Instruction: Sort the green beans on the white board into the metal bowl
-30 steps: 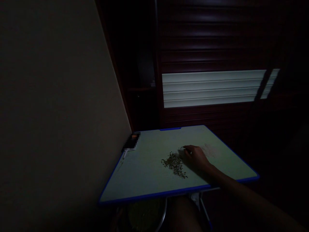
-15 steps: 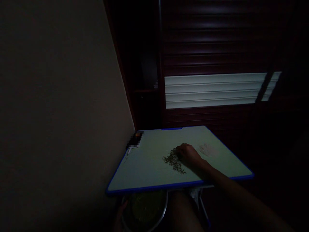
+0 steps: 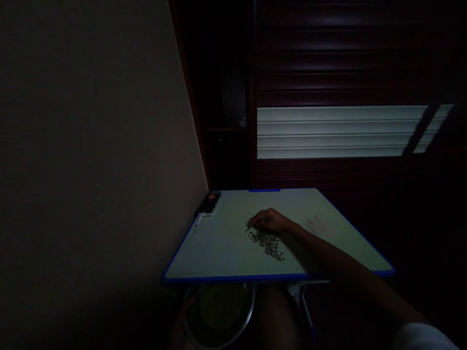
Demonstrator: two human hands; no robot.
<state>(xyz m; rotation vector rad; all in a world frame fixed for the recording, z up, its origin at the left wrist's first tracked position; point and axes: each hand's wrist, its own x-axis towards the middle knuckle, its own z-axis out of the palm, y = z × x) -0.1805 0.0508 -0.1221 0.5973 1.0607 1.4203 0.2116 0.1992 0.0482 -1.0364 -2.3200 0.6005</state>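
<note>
My right hand [image 3: 268, 221] is over the pale tabletop [image 3: 215, 253], at the far edge of a pile of small dark seed-like bits [image 3: 269, 244]. Its fingers are drawn together and point left. A thin pale tip shows at the fingertips, too small and dim to name. Below the table's near edge, my left hand [image 3: 181, 323] grips the left side of a round metal bowl [image 3: 251, 316]. Greenish contents [image 3: 222, 306] show inside the bowl, blurred by the dark.
On the table's right lies a patch of whitish bits [image 3: 319, 226]. A dark phone-like object [image 3: 209, 203], partly pixelated, sits at the back left corner by the wall [image 3: 109, 146]. Dark slatted doors [image 3: 335, 82] stand behind. One leg [image 3: 275, 316] is under the table.
My right hand has moved left along the pile's far edge, and a few bits now lie apart beyond it. My left hand stays at the bowl. The view has shifted slightly.
</note>
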